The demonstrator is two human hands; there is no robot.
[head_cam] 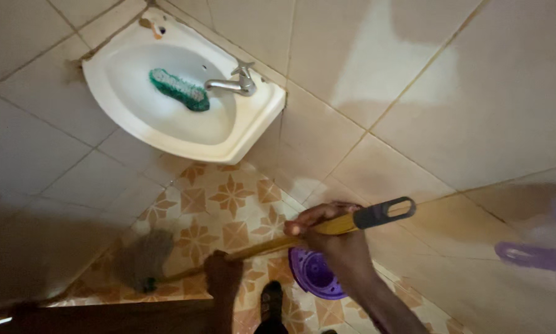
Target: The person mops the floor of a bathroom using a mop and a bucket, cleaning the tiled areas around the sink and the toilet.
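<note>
My right hand [327, 235] grips the upper end of a yellow mop handle [336, 224] just below its black hanging loop [386, 211]. My left hand [223, 275] holds the same handle lower down. The grey mop head [143, 260] rests on the patterned orange floor tiles [228, 204] at the lower left, near the wall. A purple bucket [315, 274] stands on the floor under my right arm.
A white wall sink [135, 133] with a chrome tap [234, 83] holds a green scrub brush [179, 89]. Beige tiled walls surround the narrow floor. A dark door edge [105, 315] runs along the bottom left. A blurred purple object [534, 255] sits at the right. My sandalled foot [270, 303] is below.
</note>
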